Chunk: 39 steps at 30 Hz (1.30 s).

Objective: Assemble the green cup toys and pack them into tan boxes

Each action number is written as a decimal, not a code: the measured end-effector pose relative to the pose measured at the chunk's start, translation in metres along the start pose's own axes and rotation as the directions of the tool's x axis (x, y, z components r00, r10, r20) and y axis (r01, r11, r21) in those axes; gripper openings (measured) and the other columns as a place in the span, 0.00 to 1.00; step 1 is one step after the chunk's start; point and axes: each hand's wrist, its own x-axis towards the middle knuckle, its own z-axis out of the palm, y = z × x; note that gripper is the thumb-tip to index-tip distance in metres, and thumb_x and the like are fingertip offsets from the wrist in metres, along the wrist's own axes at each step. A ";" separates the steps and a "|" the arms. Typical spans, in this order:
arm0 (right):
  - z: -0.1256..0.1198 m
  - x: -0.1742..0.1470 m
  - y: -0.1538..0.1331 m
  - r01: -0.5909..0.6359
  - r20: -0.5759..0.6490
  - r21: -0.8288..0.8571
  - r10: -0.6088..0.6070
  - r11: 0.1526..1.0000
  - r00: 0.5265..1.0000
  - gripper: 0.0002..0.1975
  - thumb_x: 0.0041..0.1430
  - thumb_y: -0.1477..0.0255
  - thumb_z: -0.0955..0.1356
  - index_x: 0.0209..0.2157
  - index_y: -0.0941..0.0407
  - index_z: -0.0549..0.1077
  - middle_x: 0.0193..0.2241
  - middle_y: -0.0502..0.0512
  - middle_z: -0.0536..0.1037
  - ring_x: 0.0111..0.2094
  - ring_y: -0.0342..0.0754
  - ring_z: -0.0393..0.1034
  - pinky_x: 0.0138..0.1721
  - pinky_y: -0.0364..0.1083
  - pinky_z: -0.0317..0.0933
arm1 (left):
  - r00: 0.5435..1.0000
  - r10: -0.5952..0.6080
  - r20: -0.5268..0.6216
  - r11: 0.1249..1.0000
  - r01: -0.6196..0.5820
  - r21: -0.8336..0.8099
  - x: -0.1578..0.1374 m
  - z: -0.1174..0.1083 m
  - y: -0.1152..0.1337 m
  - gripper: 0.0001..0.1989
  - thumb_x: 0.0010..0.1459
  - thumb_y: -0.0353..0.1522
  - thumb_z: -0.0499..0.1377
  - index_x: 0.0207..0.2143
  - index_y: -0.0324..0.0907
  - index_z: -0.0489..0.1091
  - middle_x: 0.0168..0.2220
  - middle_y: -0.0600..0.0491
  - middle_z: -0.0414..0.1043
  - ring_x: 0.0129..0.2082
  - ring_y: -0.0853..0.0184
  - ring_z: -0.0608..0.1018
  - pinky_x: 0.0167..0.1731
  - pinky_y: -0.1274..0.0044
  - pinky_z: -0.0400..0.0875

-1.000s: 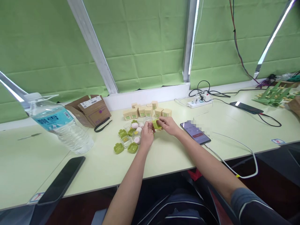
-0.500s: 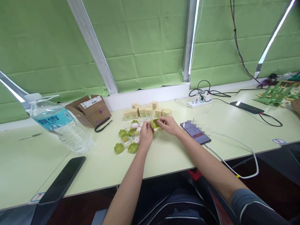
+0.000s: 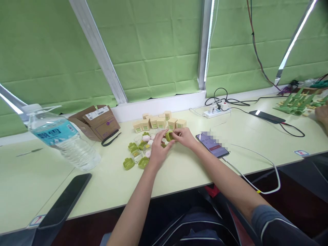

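Above the table, both hands meet at a small olive-green plastic case (image 3: 169,136). My left hand (image 3: 159,147) has its fingers and thumb around the case's left side. With a pinch, my right hand (image 3: 183,136) grips its right side. Close to my left hand lie several loose olive-green flower-shaped cups (image 3: 128,163), clear plastic pieces (image 3: 137,155) and pale pink round pieces (image 3: 146,138). Behind these stand several small cream boxes (image 3: 161,123) with green windows. Whatever the case holds inside is hidden by my fingers.
At left stand a large water bottle (image 3: 64,136) and an open cardboard box (image 3: 96,124). A black phone (image 3: 67,198) lies at the front left edge. Right of my hands are a lit phone (image 3: 212,145) on a white cable and a power strip (image 3: 216,112). Another person's hand (image 3: 322,114) shows far right.
My left hand has shifted from holding the case low to wrapping fingers and thumb around it. The case has turned between my hands. The other person's hand has come further into view.
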 end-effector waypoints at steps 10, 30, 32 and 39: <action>-0.003 0.002 -0.003 -0.065 0.022 0.011 0.064 0.998 0.998 0.23 0.67 0.59 0.63 0.27 0.58 0.79 0.22 0.50 0.77 0.23 0.42 0.65 0.27 0.41 0.54 | 0.997 0.017 -0.079 0.995 -0.009 0.104 -0.009 0.002 -0.013 0.24 0.56 0.27 0.62 0.56 0.46 0.68 0.53 0.47 0.75 0.48 0.62 0.77 0.40 0.73 0.74; -0.014 -0.001 0.021 -0.049 0.267 -0.507 0.210 0.861 0.941 0.21 0.54 0.73 0.72 0.51 0.52 0.77 0.50 0.58 0.80 0.49 0.56 0.75 0.45 0.46 0.64 | 0.990 -0.001 -0.143 0.990 0.022 0.143 -0.011 0.003 -0.018 0.23 0.56 0.29 0.63 0.55 0.46 0.67 0.50 0.48 0.75 0.43 0.64 0.77 0.41 0.72 0.73; -0.013 -0.001 0.021 -0.068 0.258 -0.505 0.226 0.860 0.940 0.20 0.55 0.73 0.72 0.50 0.53 0.76 0.49 0.59 0.80 0.46 0.55 0.75 0.43 0.45 0.64 | 0.990 -0.005 -0.139 0.989 0.025 0.143 -0.011 0.003 -0.019 0.23 0.56 0.29 0.63 0.55 0.46 0.67 0.50 0.48 0.75 0.42 0.64 0.77 0.40 0.72 0.73; -0.009 -0.003 0.018 -0.128 0.203 -0.530 0.272 0.838 0.941 0.21 0.58 0.73 0.70 0.55 0.53 0.72 0.54 0.60 0.77 0.49 0.56 0.74 0.43 0.47 0.65 | 0.993 -0.001 -0.118 0.989 0.018 0.147 -0.011 0.003 -0.019 0.24 0.55 0.28 0.62 0.55 0.46 0.67 0.52 0.48 0.74 0.44 0.63 0.76 0.40 0.73 0.73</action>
